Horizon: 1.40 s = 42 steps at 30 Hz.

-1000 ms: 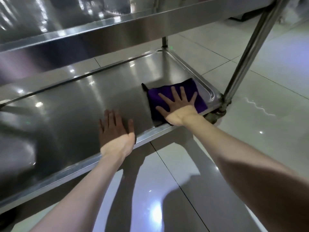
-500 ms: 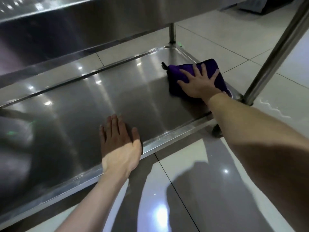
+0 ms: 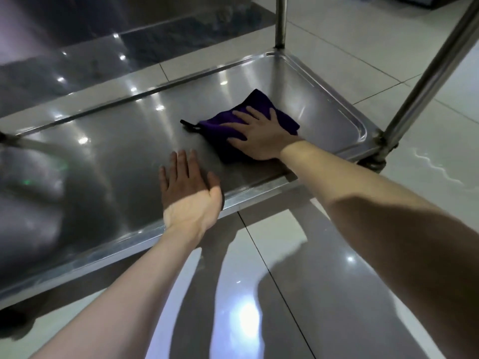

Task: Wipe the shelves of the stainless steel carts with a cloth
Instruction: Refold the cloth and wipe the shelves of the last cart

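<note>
The bottom shelf (image 3: 116, 156) of a stainless steel cart fills the middle of the view, a shallow tray with a raised rim. A purple cloth (image 3: 259, 104) with a small black loop lies on its right part. My right hand (image 3: 261, 136) presses flat on the cloth, fingers spread and pointing left. My left hand (image 3: 189, 193) rests flat on the bare steel near the front rim, fingers together, holding nothing. The two hands are a short gap apart.
The shelf above (image 3: 64, 27) overhangs the top left. Upright steel posts stand at the back right corner (image 3: 281, 22) and the front right corner (image 3: 427, 79), with a caster (image 3: 375, 161) below. Glossy tiled floor (image 3: 285, 294) surrounds the cart.
My right hand slid the cloth from the right end of the shelf leftward toward the middle. My left hand stayed planted near the front rim. The view dipped lower.
</note>
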Each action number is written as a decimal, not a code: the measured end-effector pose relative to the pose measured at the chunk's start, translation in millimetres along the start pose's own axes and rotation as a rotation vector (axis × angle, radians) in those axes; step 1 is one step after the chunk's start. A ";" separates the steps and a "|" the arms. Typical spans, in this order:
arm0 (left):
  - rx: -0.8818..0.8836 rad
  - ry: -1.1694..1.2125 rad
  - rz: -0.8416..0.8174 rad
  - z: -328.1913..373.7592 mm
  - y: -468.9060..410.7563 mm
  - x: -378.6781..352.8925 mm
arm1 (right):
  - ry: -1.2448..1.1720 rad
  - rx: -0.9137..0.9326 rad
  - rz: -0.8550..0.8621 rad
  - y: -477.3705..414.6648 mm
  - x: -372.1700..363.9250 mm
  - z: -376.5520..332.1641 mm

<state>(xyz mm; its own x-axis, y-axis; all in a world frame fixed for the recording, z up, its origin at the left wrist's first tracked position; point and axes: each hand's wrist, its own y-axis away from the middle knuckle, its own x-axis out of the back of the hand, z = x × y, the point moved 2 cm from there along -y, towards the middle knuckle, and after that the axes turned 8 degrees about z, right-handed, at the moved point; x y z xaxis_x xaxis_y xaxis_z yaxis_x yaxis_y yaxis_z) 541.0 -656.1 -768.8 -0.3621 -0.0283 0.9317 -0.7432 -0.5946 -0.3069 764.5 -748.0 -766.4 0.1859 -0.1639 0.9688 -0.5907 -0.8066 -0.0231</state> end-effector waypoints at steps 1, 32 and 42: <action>0.009 0.004 0.006 0.4 -0.8 -0.7 | 0.002 -0.008 0.007 15.1 2.6 13.6; 0.018 -0.046 -0.034 -44.4 -3.1 11.4 | 0.075 -0.446 0.077 45.3 12.4 91.2; -0.044 -0.038 -0.009 -31.2 -3.7 8.8 | 0.048 -0.404 0.043 -97.7 21.9 74.1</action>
<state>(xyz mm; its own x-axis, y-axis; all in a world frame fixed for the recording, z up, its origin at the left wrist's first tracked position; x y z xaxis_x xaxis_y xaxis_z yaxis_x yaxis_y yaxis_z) 523.0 -629.1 -765.5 -0.3343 -0.0535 0.9410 -0.7710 -0.5587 -0.3056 884.4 -714.9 -761.3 0.1230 -0.1586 0.9797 -0.8600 -0.5096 0.0255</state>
